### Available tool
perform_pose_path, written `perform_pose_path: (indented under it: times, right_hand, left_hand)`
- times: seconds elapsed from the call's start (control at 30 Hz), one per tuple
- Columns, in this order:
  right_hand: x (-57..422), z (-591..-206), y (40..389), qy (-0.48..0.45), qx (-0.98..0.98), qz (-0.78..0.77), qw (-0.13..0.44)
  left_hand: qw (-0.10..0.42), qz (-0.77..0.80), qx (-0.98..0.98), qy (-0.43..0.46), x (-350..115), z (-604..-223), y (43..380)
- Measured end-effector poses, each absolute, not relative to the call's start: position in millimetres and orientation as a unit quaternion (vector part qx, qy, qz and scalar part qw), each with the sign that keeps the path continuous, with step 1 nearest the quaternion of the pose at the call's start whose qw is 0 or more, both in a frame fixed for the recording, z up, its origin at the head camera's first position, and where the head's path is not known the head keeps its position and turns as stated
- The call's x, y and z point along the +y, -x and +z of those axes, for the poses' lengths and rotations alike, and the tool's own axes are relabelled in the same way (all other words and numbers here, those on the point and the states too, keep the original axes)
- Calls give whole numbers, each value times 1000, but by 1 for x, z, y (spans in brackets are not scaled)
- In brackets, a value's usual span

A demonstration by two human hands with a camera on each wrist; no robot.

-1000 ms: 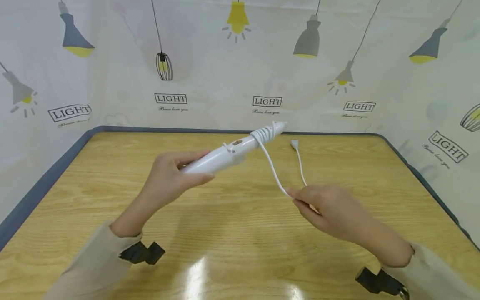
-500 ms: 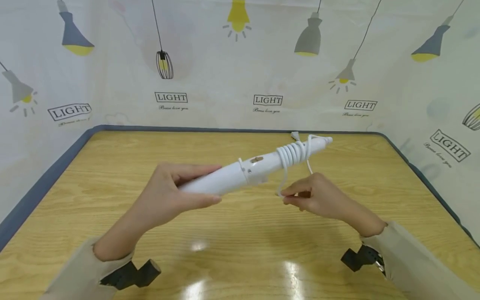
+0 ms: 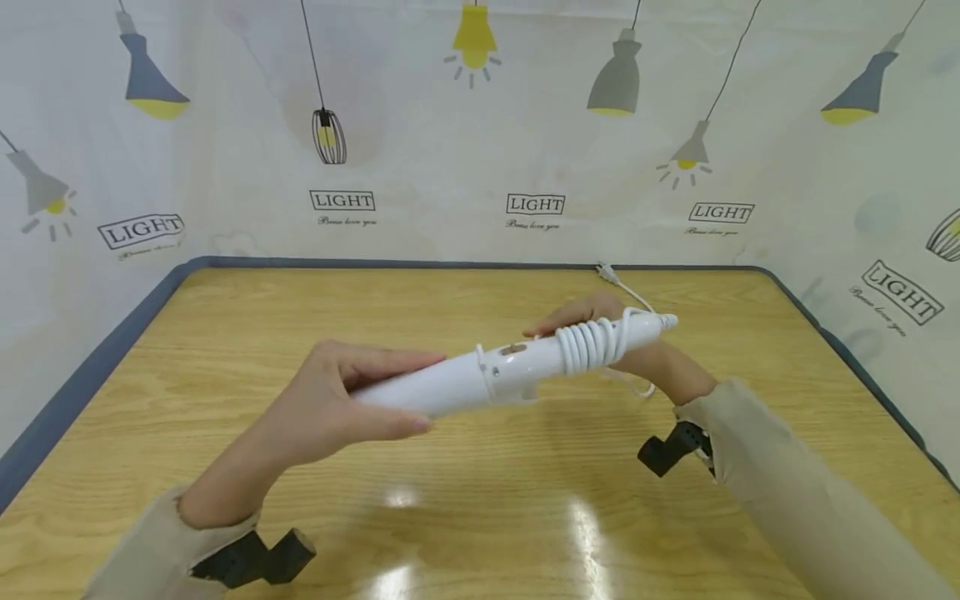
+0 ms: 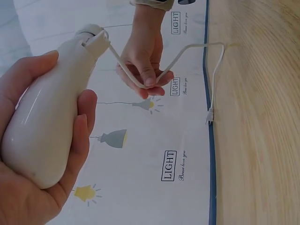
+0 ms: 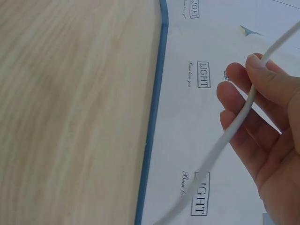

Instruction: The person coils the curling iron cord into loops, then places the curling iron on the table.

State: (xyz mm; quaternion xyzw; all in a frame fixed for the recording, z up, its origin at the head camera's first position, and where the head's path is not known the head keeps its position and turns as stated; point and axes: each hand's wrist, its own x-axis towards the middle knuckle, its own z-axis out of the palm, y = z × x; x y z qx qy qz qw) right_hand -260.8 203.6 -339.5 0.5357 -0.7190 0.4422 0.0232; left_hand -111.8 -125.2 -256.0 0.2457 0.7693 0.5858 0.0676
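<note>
A white wand-shaped electric appliance [image 3: 442, 385] with a brown switch is held raised above the table, nearly level and pointing right. My left hand [image 3: 315, 408] grips its thick rounded end, which fills the palm in the left wrist view. Several turns of white power cord [image 3: 592, 348] are wound around its narrower right part. Behind that part is my right hand [image 3: 588, 310], partly hidden by it in the head view. Between thumb and fingers the right hand pinches the loose cord [image 5: 225, 138]. The cord's plug [image 4: 210, 116] lies at the table's far edge.
The wooden table [image 3: 450, 517] has a blue-grey edge strip [image 3: 375, 263]. Around it stand pale walls [image 3: 420, 150] printed with lamps. A black wrist mount is strapped to each forearm.
My right hand has carried the cord from the near side to behind the appliance. The appliance has moved right and come closer to level; the plug has shifted slightly on the table.
</note>
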Motion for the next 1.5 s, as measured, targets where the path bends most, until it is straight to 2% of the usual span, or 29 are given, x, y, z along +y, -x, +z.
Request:
perform_pose_path:
  times: [0.03,0.1,0.2,0.37,0.6,0.8,1.1,1.5]
  right_hand:
    - [202,-337,266,-549,-705,449,10]
    - [189,-310,252,-547,-701,456,-27]
    - [179,-279,235,-526,-759,384,8]
    - [177,-254,222,-467,-824,319,-13]
    - [183,-249,220,-468,-836,282,-52]
    - [189,-246,218,-459,-846,270,-15]
    - [193,-228,210,-419,-878,232,-20]
    - [201,-212,187,-429,-882,195,18]
  left_hand:
    - [77,586,768,-248,-125,-257,112]
    - [94,583,766,-254,-126,-258,112]
    - [105,574,766,-271,-126,-259,112]
    - [117,547,773,-300,-128,-260,113]
    - [142,502,785,-333,-128,-268,118]
    - [165,481,790,-341,-125,-273,122]
    - [155,446,820,-323,-122,-280,127]
    - [128,444,855,-236,-124,-284,136]
